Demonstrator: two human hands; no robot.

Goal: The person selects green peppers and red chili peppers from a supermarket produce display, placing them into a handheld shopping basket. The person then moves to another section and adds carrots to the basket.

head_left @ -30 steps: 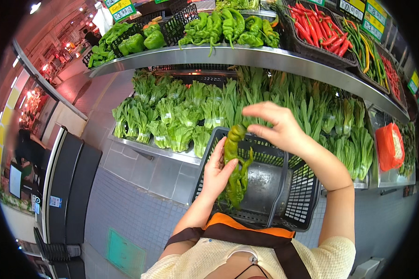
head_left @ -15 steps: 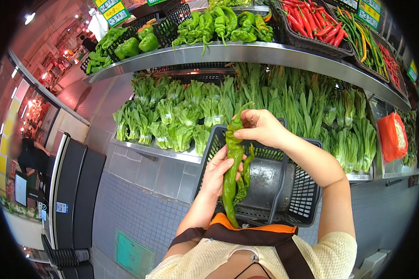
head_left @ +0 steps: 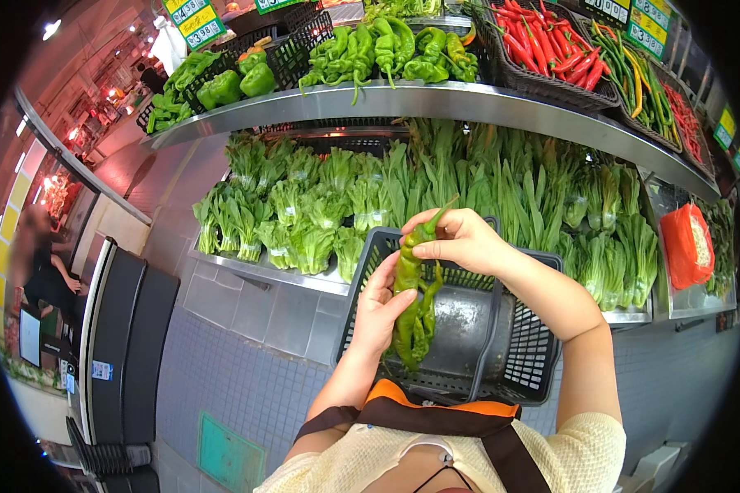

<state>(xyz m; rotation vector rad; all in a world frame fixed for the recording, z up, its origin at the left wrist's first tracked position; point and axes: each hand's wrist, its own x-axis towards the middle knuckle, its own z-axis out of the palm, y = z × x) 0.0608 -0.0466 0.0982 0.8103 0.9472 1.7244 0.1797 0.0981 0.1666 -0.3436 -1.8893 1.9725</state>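
Above a black shopping basket (head_left: 541, 333), both my hands are on a long green chili pepper (head_left: 406, 275). My right hand (head_left: 460, 240) pinches its upper end near the stem, thumb in front. My left hand (head_left: 376, 306) is wrapped around its middle, with the thumb pressed on the front. A second, wrinkled green pepper (head_left: 429, 312) hangs beside the first at the left fingers. Whether the left hand grips that one too is partly hidden. The basket's dark floor and raised handle (head_left: 487, 341) show below and to the right of the peppers.
Ahead, a low shelf holds leafy greens (head_left: 312, 238). Over it, a metal ledge (head_left: 370, 100) carries green peppers (head_left: 358, 53) and red chilies (head_left: 543, 41). A red bag (head_left: 686, 245) lies right. At left are a black counter (head_left: 127, 345) and a person (head_left: 49, 275).
The long pepper's lower tip has moved up and away from my body, so it looks shorter. My left hand sits slightly lower along it. The view has shifted a little.
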